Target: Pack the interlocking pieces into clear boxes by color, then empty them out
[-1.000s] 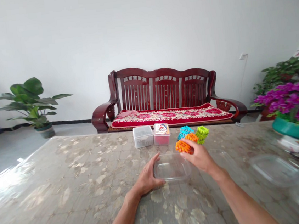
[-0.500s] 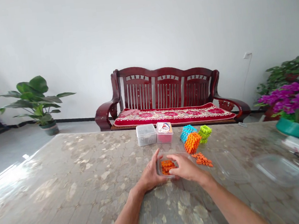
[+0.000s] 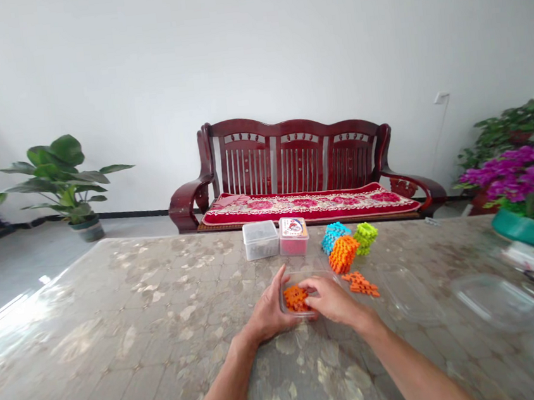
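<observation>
A clear plastic container (image 3: 286, 313) stands on the table, with orange interlocking pieces (image 3: 295, 298) inside it. Around its left side my left hand (image 3: 269, 306) is wrapped, thumb up at the rim. My right hand (image 3: 331, 298) reaches over the right side, its fingers pinched on the orange pieces inside. Just right of it lies a flat group of orange pieces (image 3: 360, 284). Behind stand an orange stack (image 3: 344, 254), a blue stack (image 3: 334, 237) and a green stack (image 3: 366, 237) of similar pieces.
A clear box (image 3: 261, 240) and a pink-filled box with a label (image 3: 293, 236) stand farther back. Clear lids (image 3: 497, 303) lie at the right, near a teal flower pot (image 3: 532, 228). A wooden bench (image 3: 301, 164) stands beyond the table (image 3: 120, 343).
The orange pieces in the container have shifted a little to the left and look turned. My right fingers have moved slightly with them. My left hand has stayed about where it was.
</observation>
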A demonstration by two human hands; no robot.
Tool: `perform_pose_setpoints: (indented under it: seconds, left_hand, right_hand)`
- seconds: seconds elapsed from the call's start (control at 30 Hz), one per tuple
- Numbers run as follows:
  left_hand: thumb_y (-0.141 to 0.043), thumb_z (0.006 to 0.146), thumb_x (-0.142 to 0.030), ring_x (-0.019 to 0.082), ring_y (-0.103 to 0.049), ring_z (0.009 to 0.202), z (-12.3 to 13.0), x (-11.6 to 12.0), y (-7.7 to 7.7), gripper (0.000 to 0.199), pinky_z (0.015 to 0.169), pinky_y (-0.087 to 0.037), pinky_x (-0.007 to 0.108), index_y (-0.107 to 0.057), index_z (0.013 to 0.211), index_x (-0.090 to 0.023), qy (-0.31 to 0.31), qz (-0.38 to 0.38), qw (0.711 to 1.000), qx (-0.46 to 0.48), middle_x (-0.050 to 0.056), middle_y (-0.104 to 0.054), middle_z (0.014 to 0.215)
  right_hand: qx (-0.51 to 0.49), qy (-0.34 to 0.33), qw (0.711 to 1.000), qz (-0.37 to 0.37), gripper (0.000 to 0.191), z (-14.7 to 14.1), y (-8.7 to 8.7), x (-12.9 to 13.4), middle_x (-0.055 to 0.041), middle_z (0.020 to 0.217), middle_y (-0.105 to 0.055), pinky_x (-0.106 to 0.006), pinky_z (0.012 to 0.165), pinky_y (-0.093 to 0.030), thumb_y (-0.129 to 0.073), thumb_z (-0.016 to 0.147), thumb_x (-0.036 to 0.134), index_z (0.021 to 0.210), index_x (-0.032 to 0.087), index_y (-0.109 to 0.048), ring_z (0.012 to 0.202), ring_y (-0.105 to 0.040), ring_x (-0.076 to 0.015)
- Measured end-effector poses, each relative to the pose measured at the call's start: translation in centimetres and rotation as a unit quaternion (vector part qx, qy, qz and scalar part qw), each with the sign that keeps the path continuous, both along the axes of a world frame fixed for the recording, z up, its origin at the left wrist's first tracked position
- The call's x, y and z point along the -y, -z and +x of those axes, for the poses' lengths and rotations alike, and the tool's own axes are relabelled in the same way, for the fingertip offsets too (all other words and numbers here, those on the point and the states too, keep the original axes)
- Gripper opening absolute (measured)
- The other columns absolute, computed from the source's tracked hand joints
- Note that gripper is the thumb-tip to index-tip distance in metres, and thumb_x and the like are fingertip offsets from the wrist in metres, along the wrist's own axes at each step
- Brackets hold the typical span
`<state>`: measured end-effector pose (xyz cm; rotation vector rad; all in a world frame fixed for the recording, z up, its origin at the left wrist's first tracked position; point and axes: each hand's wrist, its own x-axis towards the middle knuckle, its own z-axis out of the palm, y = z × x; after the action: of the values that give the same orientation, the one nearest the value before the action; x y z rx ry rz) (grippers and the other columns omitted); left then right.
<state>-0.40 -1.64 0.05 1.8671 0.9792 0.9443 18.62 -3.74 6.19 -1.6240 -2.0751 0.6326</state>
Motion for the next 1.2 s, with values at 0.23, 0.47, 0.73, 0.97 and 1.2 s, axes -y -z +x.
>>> perform_pose_setpoints:
  seconds: [0.23,0.47,0.73,0.97,1.2]
  left_hand:
    - [-0.086,0.056,-0.047,0.033,-0.05,0.129,0.0,0.1,-0.4,0.124,0.107,-0.042,0.045,-0.015,0.152,-0.017,0.0,0.002,1.0,-0.009,0.02,-0.05,0.14]
    - [-0.087,0.056,-0.043,0.033,-0.051,0.128,0.0,0.2,-0.4,0.122,0.107,-0.042,0.045,-0.015,0.152,-0.019,0.008,-0.01,1.0,0.006,0.019,-0.05,0.141]
    - [-0.087,0.056,-0.047,0.033,-0.052,0.127,0.2,0.2,-0.3,0.123,0.106,-0.043,0.043,-0.017,0.153,-0.02,-0.007,-0.035,0.999,0.009,0.019,-0.05,0.141]
    - [-0.087,0.056,-0.047,0.033,-0.054,0.125,0.0,0.5,-0.9,0.121,0.106,-0.043,0.044,-0.018,0.152,-0.019,-0.006,-0.031,1.0,0.002,0.019,-0.053,0.139]
    - [-0.087,0.055,-0.047,0.032,-0.054,0.125,0.2,0.7,-1.3,0.123,0.106,-0.043,0.044,-0.018,0.152,-0.018,-0.012,-0.036,0.999,0.011,0.019,-0.053,0.138]
  right_hand:
    - [0.037,-0.017,0.999,-0.003,0.032,1.0,-0.2,0.6,-0.0015,0.096,-0.076,-0.028,0.086,-0.047,-0.048,0.077,0.011,0.089,0.024,-0.075,0.094,-0.068,-0.0181]
    - [-0.064,0.028,0.996,0.05,0.029,2.2,-0.6,0.5,-0.0032,0.096,-0.076,-0.031,0.084,-0.051,-0.049,0.078,0.019,0.094,0.022,-0.074,0.091,-0.069,-0.0198]
    - [-0.029,0.289,0.936,0.197,0.055,11.1,-2.5,-3.7,-0.013,0.123,-0.064,-0.039,0.095,-0.047,-0.061,0.075,0.039,0.125,0.017,-0.056,0.11,-0.061,-0.0257]
    - [0.112,0.323,0.937,0.075,0.075,10.4,-2.8,-5.8,-0.0169,0.127,-0.059,-0.04,0.091,-0.046,-0.066,0.07,0.058,0.129,0.016,-0.048,0.115,-0.057,-0.0312]
    - [0.142,0.349,0.926,0.03,0.07,9.0,-3.1,-5.6,-0.0151,0.123,-0.063,-0.037,0.084,-0.048,-0.064,0.074,0.052,0.131,0.017,-0.043,0.111,-0.061,-0.0313]
